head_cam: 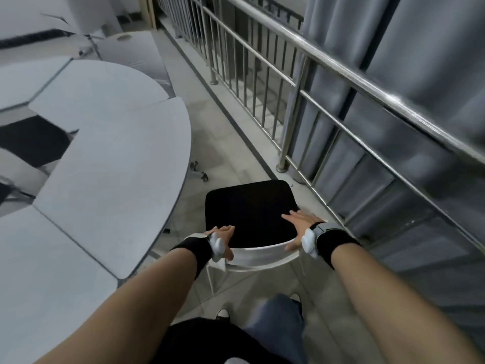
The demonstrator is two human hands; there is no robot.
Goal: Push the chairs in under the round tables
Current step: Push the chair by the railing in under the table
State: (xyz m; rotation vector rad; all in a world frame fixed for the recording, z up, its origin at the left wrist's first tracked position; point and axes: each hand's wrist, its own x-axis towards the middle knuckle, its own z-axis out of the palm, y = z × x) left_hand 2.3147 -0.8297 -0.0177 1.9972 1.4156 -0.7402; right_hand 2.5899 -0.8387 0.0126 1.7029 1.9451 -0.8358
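A chair with a black seat and a white backrest stands in the aisle in front of me, to the right of the round table made of grey wedge-shaped segments. The seat lies wholly outside the table's edge. My left hand grips the left end of the white backrest's top rim. My right hand holds the right end, thumb under the rim and fingers stretched over the seat.
A steel railing with grey curtains behind it runs close along the chair's right side. Another white chair stands at the table's far side. Table casters show on the tiled floor ahead of the chair. My legs are directly behind it.
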